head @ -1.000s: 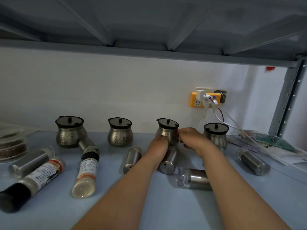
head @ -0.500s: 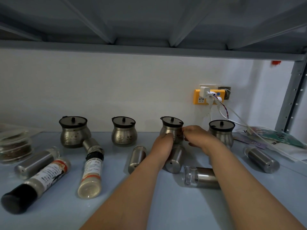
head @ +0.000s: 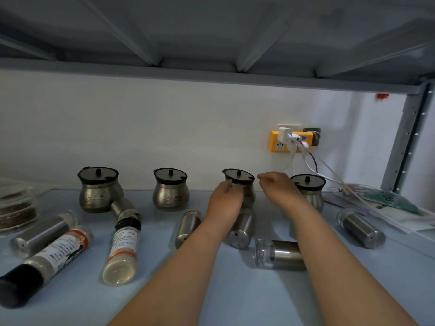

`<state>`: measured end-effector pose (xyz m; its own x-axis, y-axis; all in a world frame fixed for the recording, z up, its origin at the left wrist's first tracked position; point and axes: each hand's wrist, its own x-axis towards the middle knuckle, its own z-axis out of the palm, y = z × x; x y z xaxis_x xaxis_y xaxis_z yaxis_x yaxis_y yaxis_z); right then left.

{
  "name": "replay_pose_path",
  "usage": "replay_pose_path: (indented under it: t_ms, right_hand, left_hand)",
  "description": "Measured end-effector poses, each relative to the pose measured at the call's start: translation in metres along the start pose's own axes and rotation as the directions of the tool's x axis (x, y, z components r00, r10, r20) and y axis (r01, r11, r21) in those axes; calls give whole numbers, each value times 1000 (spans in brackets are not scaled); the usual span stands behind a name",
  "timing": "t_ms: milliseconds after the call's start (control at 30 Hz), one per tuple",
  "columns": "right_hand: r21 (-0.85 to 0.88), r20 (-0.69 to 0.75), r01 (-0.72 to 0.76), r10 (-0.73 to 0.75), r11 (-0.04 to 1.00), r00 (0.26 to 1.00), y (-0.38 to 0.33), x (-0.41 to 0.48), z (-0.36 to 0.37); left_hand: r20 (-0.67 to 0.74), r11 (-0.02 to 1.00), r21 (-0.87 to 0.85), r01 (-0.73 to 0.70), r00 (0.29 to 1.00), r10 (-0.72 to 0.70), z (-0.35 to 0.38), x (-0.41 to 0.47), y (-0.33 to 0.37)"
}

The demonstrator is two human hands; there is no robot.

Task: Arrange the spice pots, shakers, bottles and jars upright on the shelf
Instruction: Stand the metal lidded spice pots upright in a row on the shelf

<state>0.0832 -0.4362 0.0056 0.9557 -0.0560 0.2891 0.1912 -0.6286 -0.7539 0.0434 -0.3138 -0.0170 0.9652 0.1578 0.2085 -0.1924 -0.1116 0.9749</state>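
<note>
Several steel spice pots with black lids stand upright along the wall on the blue shelf point(head: 235, 297). My left hand point(head: 224, 203) holds the left side of the third pot point(head: 239, 178). My right hand point(head: 277, 187) hovers just right of that pot's lid, fingers loosely curled, holding nothing. The first pot point(head: 98, 189), second pot point(head: 170, 189) and fourth pot point(head: 308, 184) stand untouched. Steel shakers lie on their sides point(head: 188, 227), point(head: 240, 234), point(head: 361, 228), one with a clear cap point(head: 277, 254). Two labelled bottles point(head: 123, 248), point(head: 54, 257) also lie flat.
A yellow socket block point(head: 275, 144) with plugs and cables hangs on the wall at the right. Printed packets point(head: 388, 201) lie at the far right by the shelf post point(head: 409, 137). Stacked clear containers point(head: 14, 208) sit at the far left.
My right hand has come off the third pot and moved slightly right. My left hand stays against the pot. The view has shifted a little.
</note>
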Motion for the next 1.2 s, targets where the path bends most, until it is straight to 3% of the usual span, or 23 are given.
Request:
replay_pose_path:
  t_ms: [100, 200, 400, 567, 667, 900, 1100, 1200]
  right_hand:
    - [81, -136, 130, -118, 988, 984, -5, -3, -5]
    - [105, -234, 178, -149, 978, 961, -13, -3, -16]
    - [24, -472, 123, -97, 992, 876, 16, 3, -57]
    - [-60, -425, -125, 88, 990, 901, 53, 10, -66]
    - [-130, -439, -109, 41, 986, 898, 62, 13, -66]
    - [-178, -266, -154, 104, 972, 958, 85, 24, -50]
    - [48, -293, -86, 97, 995, 951, 90, 22, -47]
    - [3, -349, -18, 18, 1000, 937, 86, 19, -46]
  left_hand:
    - [-66, 986, 30, -166, 984, 168, 7, -12, 14]
    - [-32, 939, 158, -307, 948, 315, 17, -22, 26]
    - [125, 883, 317, -346, 938, 322, 47, -23, 41]
    - [144, 938, 305, -166, 981, 127, 78, -3, 49]
    - [163, 918, 390, -74, 987, 10, 94, 12, 54]
    - [224, 917, 386, -99, 974, 10, 105, 17, 44]
    - [207, 944, 311, -106, 977, 41, 97, 18, 38]
    - [197, 924, 357, -137, 978, 69, 90, 17, 33]
